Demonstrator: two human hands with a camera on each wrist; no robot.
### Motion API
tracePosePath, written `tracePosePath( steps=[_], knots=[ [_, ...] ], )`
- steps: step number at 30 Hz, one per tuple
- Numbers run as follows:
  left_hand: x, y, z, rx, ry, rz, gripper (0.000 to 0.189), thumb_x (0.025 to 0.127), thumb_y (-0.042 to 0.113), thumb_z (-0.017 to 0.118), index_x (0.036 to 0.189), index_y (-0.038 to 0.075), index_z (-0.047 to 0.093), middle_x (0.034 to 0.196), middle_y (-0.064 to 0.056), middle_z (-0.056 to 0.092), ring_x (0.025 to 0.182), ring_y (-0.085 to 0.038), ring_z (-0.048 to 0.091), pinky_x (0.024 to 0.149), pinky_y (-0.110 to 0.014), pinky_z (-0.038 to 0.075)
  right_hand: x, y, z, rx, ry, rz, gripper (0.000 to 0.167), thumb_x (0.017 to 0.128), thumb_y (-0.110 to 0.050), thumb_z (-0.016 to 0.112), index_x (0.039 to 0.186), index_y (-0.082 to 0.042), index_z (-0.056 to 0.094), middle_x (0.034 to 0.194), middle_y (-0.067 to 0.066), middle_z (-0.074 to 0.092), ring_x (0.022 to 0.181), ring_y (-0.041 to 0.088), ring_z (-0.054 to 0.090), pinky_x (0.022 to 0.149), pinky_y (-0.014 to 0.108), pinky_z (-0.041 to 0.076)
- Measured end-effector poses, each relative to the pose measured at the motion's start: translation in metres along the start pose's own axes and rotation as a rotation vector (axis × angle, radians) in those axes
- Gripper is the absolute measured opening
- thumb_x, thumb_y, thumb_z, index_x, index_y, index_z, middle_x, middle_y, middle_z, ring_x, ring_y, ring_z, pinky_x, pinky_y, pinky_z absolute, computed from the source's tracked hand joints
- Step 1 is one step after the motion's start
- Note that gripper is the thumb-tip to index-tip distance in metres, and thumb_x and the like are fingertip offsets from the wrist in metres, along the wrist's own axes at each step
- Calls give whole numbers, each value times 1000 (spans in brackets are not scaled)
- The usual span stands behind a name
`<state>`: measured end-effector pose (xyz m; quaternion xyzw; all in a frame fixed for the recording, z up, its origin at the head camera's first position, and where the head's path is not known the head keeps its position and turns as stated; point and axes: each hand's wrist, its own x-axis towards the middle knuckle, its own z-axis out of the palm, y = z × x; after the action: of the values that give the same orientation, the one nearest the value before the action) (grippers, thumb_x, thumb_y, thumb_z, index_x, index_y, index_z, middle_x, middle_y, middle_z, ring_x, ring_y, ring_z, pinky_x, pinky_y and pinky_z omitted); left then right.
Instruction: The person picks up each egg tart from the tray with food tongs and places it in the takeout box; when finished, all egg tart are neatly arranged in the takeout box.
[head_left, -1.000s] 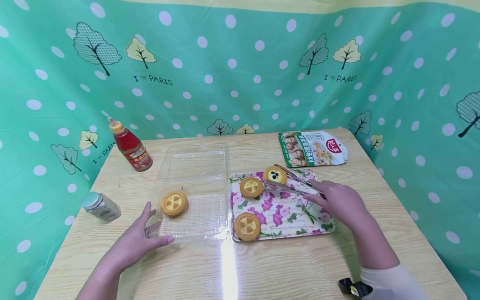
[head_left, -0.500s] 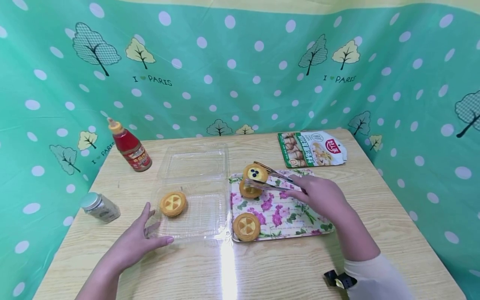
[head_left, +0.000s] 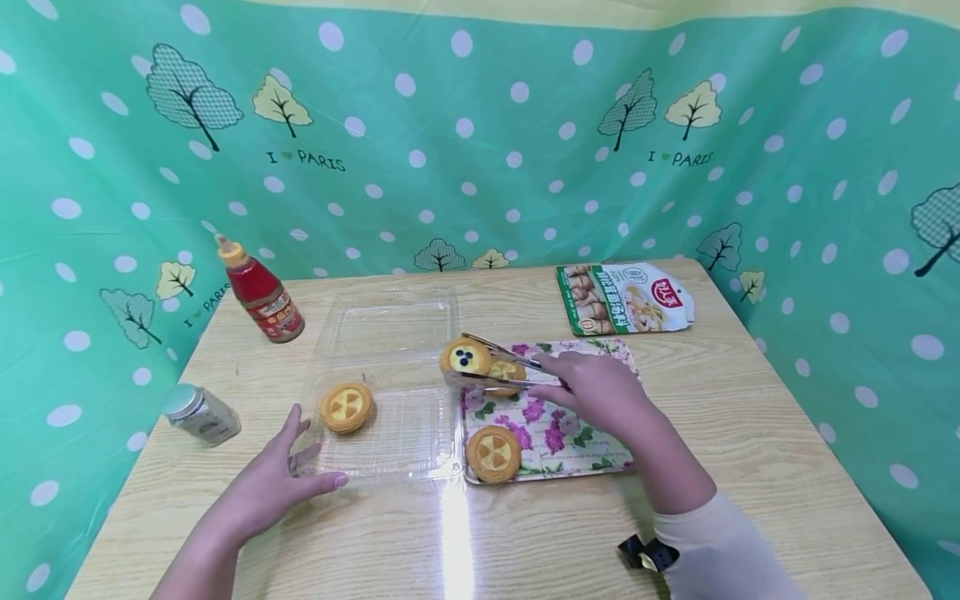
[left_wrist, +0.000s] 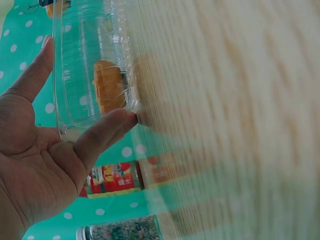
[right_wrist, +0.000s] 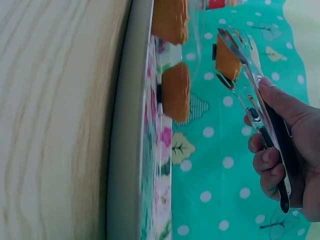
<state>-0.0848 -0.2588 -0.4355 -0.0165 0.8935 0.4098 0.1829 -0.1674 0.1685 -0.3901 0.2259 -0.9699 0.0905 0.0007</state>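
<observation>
My right hand grips metal tongs with dark handles. Between the tong tips is an egg tart topped with dark berries, lifted clear of the tray in the right wrist view. In the head view it overlaps the tray's left edge and the clear plastic box. My left hand rests at the box's near left corner, fingers spread and touching its wall. Inside the box sits one tart with a wedge-patterned top. Two similar tarts stay on the floral tray: a front tart and a back tart, partly behind the tongs.
The box's lid lies folded back behind it. A red sauce bottle stands at the back left, and a spice jar is left of my left hand. Behind the tray lies a green and white food packet. A patterned curtain surrounds the wooden table.
My right hand has moved left with the tongs, carrying the berry tart from the tray's back, over another tart, to the box's edge. My left hand has stayed put.
</observation>
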Motion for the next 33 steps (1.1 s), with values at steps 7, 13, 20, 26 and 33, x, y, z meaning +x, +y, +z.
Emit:
tracePosePath(
  steps=[7, 13, 20, 26, 33],
  knots=[
    [0, 0, 0, 0, -3, -2, 129, 80, 49, 77, 154, 10, -21, 162, -26, 10, 138, -43, 38, 105, -54, 44, 7, -14, 6, -5, -30, -70, 63, 95, -62, 47, 142, -22, 54, 130, 8, 65, 105, 30, 68, 85, 46, 57],
    [1, 0, 0, -2, -7, -6, 129, 80, 49, 77, 154, 10, -21, 162, -26, 10, 138, -43, 38, 103, -53, 46, 15, -23, 13, 26, -51, -94, 63, 94, -62, 49, 142, -21, 54, 135, 7, 63, 114, 28, 66, 92, 46, 55],
    [2, -1, 0, -7, -9, -4, 129, 80, 49, 78, 154, 10, -22, 161, -27, 9, 137, -45, 38, 103, -53, 47, 21, -32, 19, -11, -61, -138, 59, 94, -61, 50, 136, -21, 61, 131, 5, 65, 111, 26, 67, 88, 44, 57],
    [1, 1, 0, -2, -5, -2, 130, 80, 50, 77, 154, 11, -22, 161, -27, 9, 137, -44, 39, 104, -54, 45, 24, -38, 21, -69, -44, -164, 56, 94, -61, 51, 134, -24, 62, 125, 4, 69, 89, 25, 72, 69, 40, 59],
    [1, 1, -1, 7, -7, -9, 130, 80, 51, 77, 153, 12, -23, 161, -27, 9, 137, -44, 39, 105, -55, 44, 24, -41, 21, -127, 1, -168, 55, 93, -60, 53, 134, -24, 63, 126, 4, 68, 72, 24, 71, 54, 35, 55]
  ],
)
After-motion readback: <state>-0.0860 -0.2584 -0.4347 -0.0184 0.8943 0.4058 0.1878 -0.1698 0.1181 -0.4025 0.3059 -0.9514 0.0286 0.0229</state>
